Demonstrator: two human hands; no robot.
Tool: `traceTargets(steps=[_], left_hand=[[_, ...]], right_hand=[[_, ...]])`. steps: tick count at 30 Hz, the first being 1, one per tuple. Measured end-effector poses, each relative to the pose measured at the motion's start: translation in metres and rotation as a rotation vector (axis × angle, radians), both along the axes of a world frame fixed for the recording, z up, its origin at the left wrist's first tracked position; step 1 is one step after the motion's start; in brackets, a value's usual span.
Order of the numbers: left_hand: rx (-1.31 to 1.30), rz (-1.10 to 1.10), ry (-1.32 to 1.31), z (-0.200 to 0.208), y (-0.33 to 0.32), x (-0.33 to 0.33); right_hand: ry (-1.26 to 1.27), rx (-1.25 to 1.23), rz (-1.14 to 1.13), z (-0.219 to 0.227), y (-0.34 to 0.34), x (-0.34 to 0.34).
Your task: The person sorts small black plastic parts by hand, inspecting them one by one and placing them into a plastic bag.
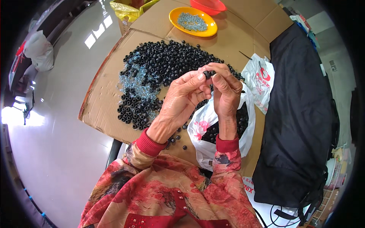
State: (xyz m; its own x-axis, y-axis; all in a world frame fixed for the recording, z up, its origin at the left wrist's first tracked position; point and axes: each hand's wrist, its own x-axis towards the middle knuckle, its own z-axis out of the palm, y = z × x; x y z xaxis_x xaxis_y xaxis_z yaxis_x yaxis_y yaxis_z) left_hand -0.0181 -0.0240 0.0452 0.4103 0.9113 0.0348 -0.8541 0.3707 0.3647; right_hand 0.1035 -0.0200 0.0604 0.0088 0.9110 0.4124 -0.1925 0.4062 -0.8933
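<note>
My left hand (181,95) and my right hand (227,91) are raised together over the cardboard, fingertips almost touching. Each pinches a small round black part, the left one (206,74) and the right one (212,73) side by side; whether they are joined I cannot tell. Behind and left of the hands spreads a big pile of similar black parts (167,57), round and hollow, some with open ends up. Tiny pale blue, clear-looking pieces (138,78) lie among them. Below my right hand, a white plastic bag (247,131) gapes around more black parts (243,119).
A yellow plate (211,31) of pale blue pieces (192,22) and a red bowl (209,5) stand at the far side. A crumpled white bag (258,76) lies right, beside a large black cloth cover (296,121). The cardboard's left edge (100,68) overhangs a shiny floor.
</note>
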Motion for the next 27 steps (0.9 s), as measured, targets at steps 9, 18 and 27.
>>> traceTargets(steps=[9, 18, 27], left_hand=[[0.038, 0.021, 0.092, 0.0, -0.004, -0.002], [0.006, 0.048, 0.136, 0.0, -0.003, 0.009], [-0.007, 0.051, 0.109, -0.004, -0.002, 0.012]], right_hand=[[-0.208, 0.024, -0.072, 0.007, -0.004, 0.007], [-0.173, -0.042, -0.071, 0.011, -0.005, 0.014], [-0.195, 0.031, -0.065, 0.009, -0.001, 0.021]])
